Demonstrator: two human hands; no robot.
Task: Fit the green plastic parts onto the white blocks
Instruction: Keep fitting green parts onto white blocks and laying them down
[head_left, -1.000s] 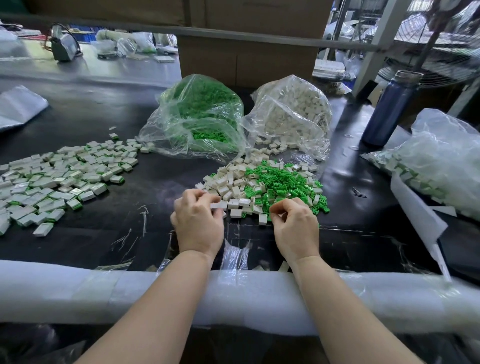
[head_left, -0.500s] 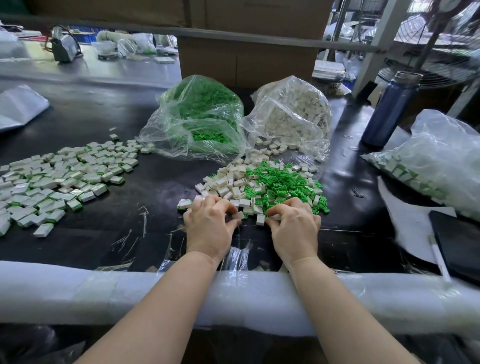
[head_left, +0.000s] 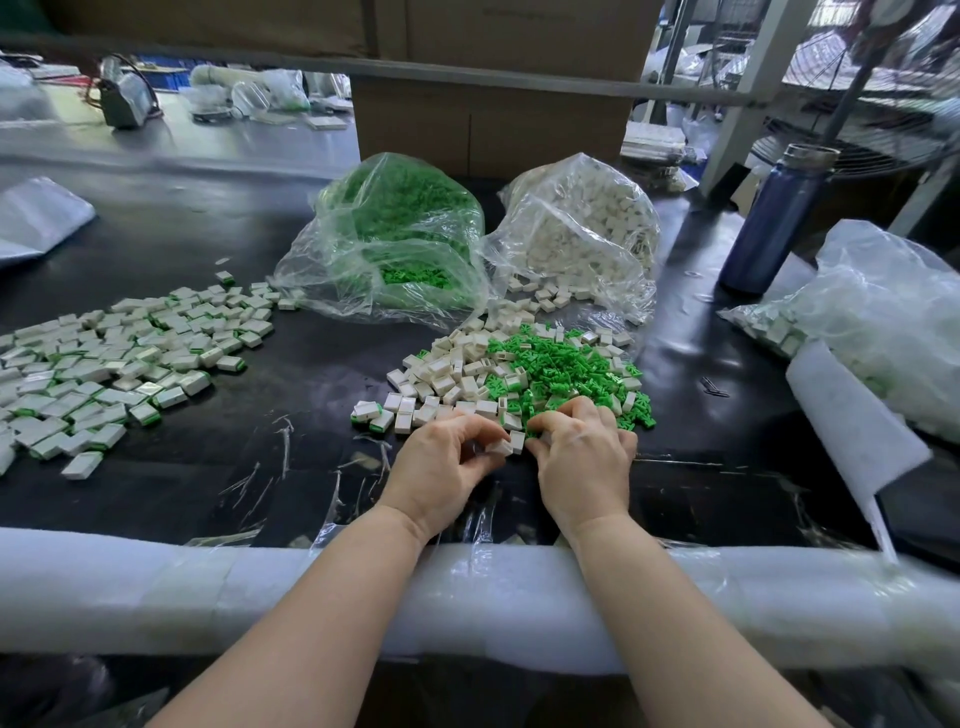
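Both hands work at the near edge of a mixed pile on the black worktop. The left hand curls its fingers around a white block, pinching it. The right hand sits just beside it, fingers curled into the loose green plastic parts; whether it grips one I cannot tell. More white blocks lie left of the green heap. Finished pieces spread across the left. Behind stand a bag of green parts and a bag of white blocks.
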